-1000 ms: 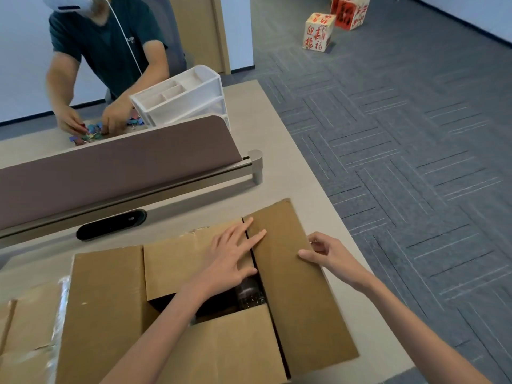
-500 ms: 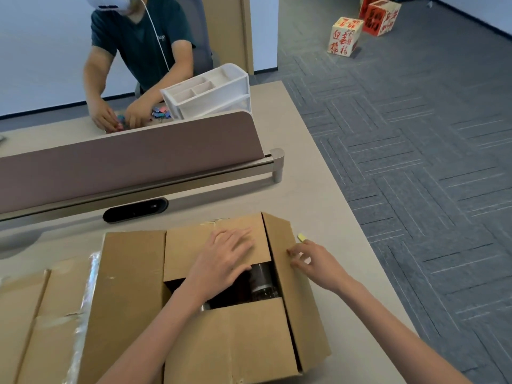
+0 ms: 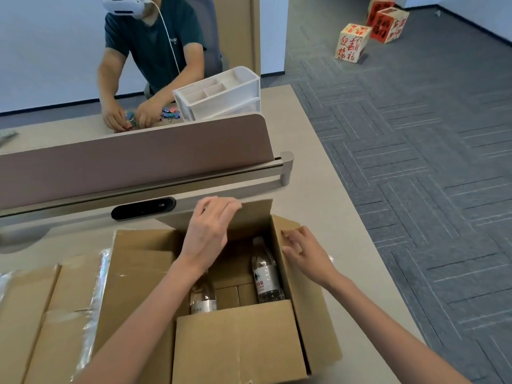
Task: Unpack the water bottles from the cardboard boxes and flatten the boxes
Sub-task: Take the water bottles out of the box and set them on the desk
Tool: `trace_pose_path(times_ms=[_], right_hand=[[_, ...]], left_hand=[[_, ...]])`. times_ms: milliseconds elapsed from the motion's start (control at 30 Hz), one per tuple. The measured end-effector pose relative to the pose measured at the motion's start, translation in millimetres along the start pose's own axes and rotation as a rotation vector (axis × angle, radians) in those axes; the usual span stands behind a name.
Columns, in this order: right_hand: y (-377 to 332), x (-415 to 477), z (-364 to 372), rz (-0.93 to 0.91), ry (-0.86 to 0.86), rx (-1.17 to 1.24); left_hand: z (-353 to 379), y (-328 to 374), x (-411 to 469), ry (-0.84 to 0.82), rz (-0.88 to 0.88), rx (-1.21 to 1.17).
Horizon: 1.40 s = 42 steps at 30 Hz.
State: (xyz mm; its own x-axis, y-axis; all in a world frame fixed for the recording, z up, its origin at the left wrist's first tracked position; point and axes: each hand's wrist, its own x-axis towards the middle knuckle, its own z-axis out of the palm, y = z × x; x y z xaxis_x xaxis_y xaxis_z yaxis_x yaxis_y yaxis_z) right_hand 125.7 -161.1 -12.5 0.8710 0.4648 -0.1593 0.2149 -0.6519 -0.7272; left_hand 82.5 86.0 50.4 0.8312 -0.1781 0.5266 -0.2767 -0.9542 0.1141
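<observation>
A brown cardboard box (image 3: 238, 342) stands on the desk in front of me with its top flaps lifted. Inside it lie two clear water bottles: one on the right (image 3: 264, 273) with a white label, one lower left (image 3: 202, 297) partly hidden by my forearm. My left hand (image 3: 210, 228) curls over the edge of the far flap and holds it up. My right hand (image 3: 304, 250) presses with straight fingers against the right flap, pushed outward.
A flattened box with clear tape (image 3: 50, 314) lies to the left. A brown desk divider (image 3: 133, 159) runs across behind the box. Beyond it a person sorts clips beside a white organiser (image 3: 221, 92). The desk edge (image 3: 368, 245) is at right, printed boxes (image 3: 353, 41) on the floor.
The far flap has swung from flat to upright under my left hand, and the right flap has been pushed outward. The bottles inside now show.
</observation>
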Motion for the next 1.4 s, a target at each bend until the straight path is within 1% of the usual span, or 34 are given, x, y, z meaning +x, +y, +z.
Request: trace_pose_path(times_ms=[67, 133, 233, 367, 467, 533, 600, 800, 900, 967, 1100, 1400], right_hand=[[-10, 9, 1, -0.118, 0.016, -0.145], [-19, 19, 4, -0.196, 0.021, -0.276], [-25, 32, 9, -0.209, 0.018, -0.448], [-22, 43, 12, -0.183, 0.01, -0.49], [-23, 50, 13, -0.176, 0.022, -0.505], [-25, 56, 15, -0.183, 0.069, -0.499], [-28, 62, 17, -0.204, 0.122, -0.501], [-36, 82, 30, -0.198, 0.037, -0.472], [-36, 88, 38, -0.213, 0.063, -0.532], [-38, 91, 40, -0.223, 0.078, -0.557], [-38, 93, 39, -0.227, 0.092, -0.547], [-35, 101, 36, -0.244, 0.081, -0.564]], left_hand=[[1, -12, 3, -0.027, -0.042, 0.1], [5, -25, 2, -0.084, -0.092, 0.183], [11, -41, -2, -0.219, -0.142, 0.29], [24, -64, -16, -0.364, -0.246, 0.295], [34, -74, -31, -0.429, -0.367, 0.272], [39, -76, -40, -0.457, -0.439, 0.254], [43, -79, -48, -0.477, -0.47, 0.224], [52, -79, -55, -0.501, -0.465, 0.209], [49, -76, -50, -0.509, -0.495, 0.156], [47, -75, -48, -0.519, -0.482, 0.146], [46, -73, -46, -0.49, -0.482, 0.105], [51, -70, -46, -0.475, -0.521, 0.108]])
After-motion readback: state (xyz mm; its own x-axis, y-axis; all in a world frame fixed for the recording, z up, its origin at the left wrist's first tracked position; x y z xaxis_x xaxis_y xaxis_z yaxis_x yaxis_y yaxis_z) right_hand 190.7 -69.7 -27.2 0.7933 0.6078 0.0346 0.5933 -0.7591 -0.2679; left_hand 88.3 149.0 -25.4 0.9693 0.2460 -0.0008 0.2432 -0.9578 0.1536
